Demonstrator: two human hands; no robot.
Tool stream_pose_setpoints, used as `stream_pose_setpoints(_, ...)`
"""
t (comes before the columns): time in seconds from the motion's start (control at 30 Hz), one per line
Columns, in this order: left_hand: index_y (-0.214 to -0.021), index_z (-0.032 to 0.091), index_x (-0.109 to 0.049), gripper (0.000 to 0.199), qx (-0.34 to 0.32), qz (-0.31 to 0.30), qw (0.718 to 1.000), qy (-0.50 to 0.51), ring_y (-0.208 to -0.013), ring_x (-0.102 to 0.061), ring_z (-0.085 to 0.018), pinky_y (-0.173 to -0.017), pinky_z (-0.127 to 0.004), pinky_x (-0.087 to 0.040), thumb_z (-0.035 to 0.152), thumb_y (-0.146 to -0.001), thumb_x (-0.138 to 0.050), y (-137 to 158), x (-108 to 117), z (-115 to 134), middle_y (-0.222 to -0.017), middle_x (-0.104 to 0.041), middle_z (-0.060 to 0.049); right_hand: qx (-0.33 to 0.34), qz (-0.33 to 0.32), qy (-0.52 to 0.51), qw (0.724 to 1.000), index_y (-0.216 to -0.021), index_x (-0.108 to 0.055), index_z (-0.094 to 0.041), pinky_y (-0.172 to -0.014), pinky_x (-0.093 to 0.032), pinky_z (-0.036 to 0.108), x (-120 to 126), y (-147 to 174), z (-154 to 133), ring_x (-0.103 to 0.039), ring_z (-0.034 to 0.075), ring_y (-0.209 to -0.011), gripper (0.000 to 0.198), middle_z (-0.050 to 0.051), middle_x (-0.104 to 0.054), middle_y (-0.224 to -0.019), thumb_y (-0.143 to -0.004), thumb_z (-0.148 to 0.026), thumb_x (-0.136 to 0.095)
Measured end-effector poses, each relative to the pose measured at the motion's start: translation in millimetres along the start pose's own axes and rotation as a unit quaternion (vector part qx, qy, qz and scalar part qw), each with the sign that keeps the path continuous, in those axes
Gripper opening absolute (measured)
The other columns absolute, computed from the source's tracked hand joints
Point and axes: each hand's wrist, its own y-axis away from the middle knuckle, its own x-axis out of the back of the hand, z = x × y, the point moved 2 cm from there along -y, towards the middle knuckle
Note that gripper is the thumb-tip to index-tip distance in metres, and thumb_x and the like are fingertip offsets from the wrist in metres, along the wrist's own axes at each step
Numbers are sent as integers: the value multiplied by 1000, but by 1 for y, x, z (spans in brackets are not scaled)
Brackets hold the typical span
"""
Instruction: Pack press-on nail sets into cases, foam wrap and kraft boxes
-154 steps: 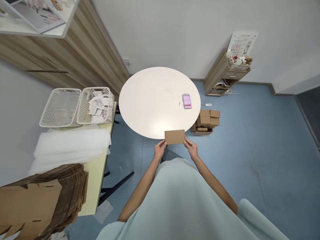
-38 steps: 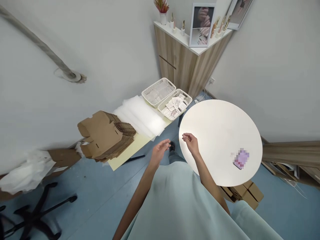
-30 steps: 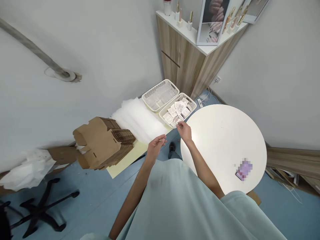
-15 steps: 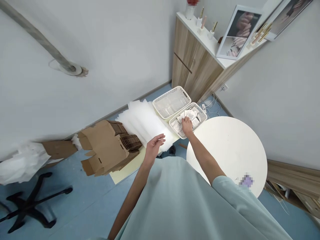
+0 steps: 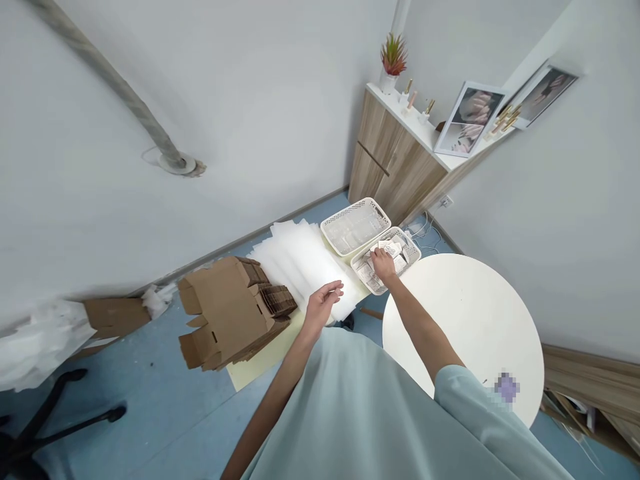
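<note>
My right hand reaches into a white perforated basket that holds several printed paper cards. Its fingers are bent down and pressed together on a card, and the fingertips are partly hidden. My left hand hovers above a stack of white foam sheets, fingers loosely stretched and thumb apart, with nothing seen in it. Beside the card basket stands a second white basket with clear plastic-looking items inside.
Flattened cardboard boxes are stacked on the left. A round white table stands close on my right. Behind the baskets is a wooden cabinet with a framed picture. A black chair base is at lower left.
The view has shifted, so the scene sits lower and slightly to the right. My right hand stays in the card basket, and my left hand stays over the foam sheets.
</note>
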Motion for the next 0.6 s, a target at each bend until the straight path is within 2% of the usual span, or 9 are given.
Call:
stream_pose_setpoints(0.1,-125,21,-78,53,-2,-11,1000,3,-117,-75,-30,-107,-48,-57,56,-85,-77,-1,2,-4,-134,-77,-15,-95,83,-102,987,-114,-74,-15,-99,-49,40,16,12,-7,-62,31,-121,26,21,-72,-126,-101,-11,-52)
stream_pose_setpoints(0.17,-125,20,-77,54,0,-23,1000,6,-117,-75,-30,-107,-48,-57,57,-86,-77,-2,-1,-7,-134,-77,-15,-174,151,-213,949,-107,-75,-18,-94,-52,38,27,28,-11,-66,30,-112,23,17,-75,-117,-103,-25,-54)
stream_pose_setpoints(0.23,-125,19,-77,54,7,-36,999,13,-117,-75,-30,-107,-48,-57,57,-86,-77,-3,-7,-12,-135,-76,-15,-240,204,-345,884,-97,-74,-20,-86,-54,37,36,52,-16,-69,27,-97,24,12,-78,-103,-97,-41,-62)
stream_pose_setpoints(0.3,-124,19,-77,54,20,-52,998,24,-116,-75,-29,-106,-47,-57,57,-85,-79,-3,-15,-17,-133,-77,-15,-292,222,-478,798,-85,-71,-21,-72,-53,33,42,81,-23,-66,23,-78,33,7,-76,-87,-85,-54,-73)
stream_pose_setpoints(0.4,-121,19,-79,56,41,-80,995,36,-112,-76,-28,-103,-45,-58,58,-82,-83,1,-31,-24,-129,-78,-15,-318,206,-641,668,-77,-67,-21,-53,-39,27,49,134,-42,-56,14,-60,44,4,-74,-82,-68,-60,-85)
stream_pose_setpoints(0.5,-116,18,-81,58,55,-108,992,41,-103,-76,-25,-94,-40,-59,61,-78,-87,8,-48,-29,-125,-79,-14,-304,209,-719,589,-79,-69,-20,-50,-33,24,58,190,-69,-54,9,-59,43,3,-74,-88,-68,-56,-90)
stream_pose_setpoints(0.6,-113,18,-82,58,60,-152,986,24,-91,-73,-21,-83,-34,-57,64,-77,-87,17,-67,-34,-114,-80,-12,-310,240,-742,544,-79,-70,-19,-51,-33,23,67,238,-97,-53,8,-60,40,3,-73,-89,-73,-53,-90)
